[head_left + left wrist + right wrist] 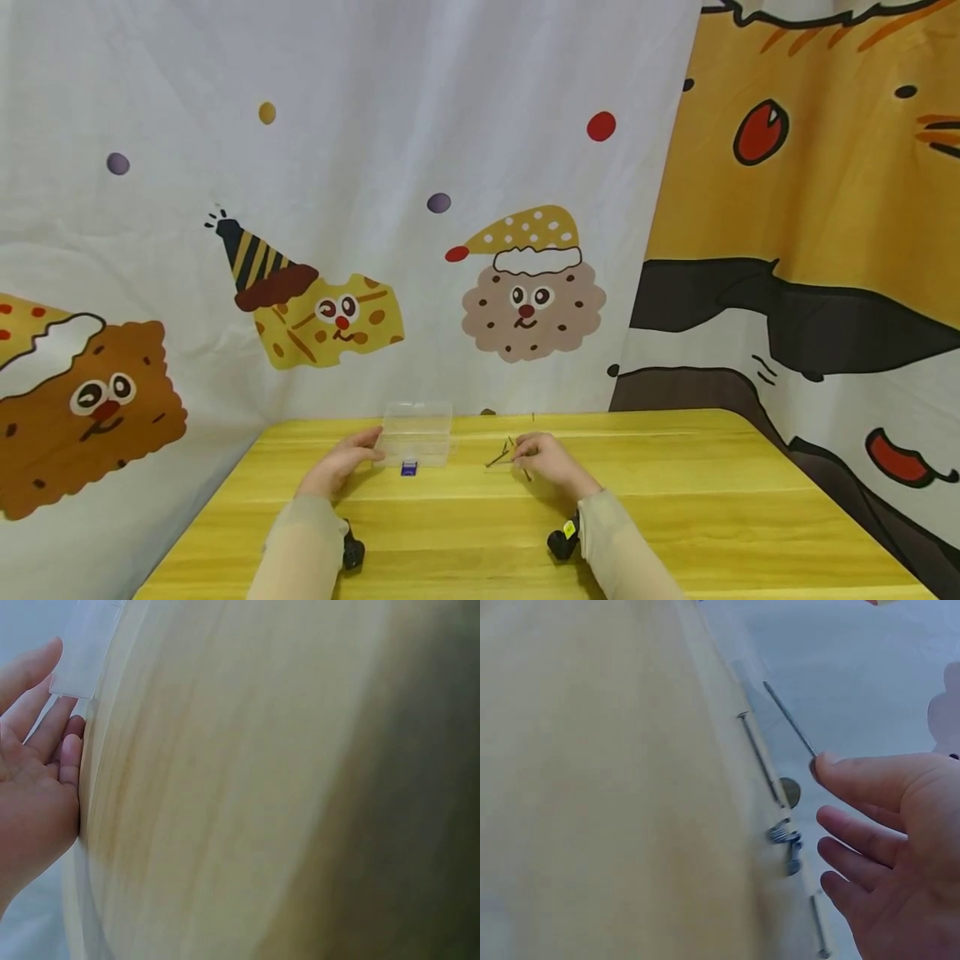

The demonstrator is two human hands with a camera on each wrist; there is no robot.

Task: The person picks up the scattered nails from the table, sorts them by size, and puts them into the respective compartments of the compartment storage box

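A clear plastic box point(415, 433) stands toward the back of the table, a small blue piece point(408, 469) at its front edge. My left hand point(347, 460) rests against the box's left side, fingers extended and thumb apart. The left wrist view shows those fingertips partly behind the box's corner point(79, 671). Between thumb and index finger, my right hand point(885, 825) pinches a long thin metal nail point(791, 718), its point raised and its other end hidden by the fingers. Just below lies another long nail point(759, 757) with a flat head.
Short threaded screws point(780, 832) lie on the table near the right hand, with another nail point(820, 926) closer in. The yellow wood-grain table point(480, 533) ends at a printed curtain point(420, 250). A dark round spot point(790, 793) shows on that curtain.
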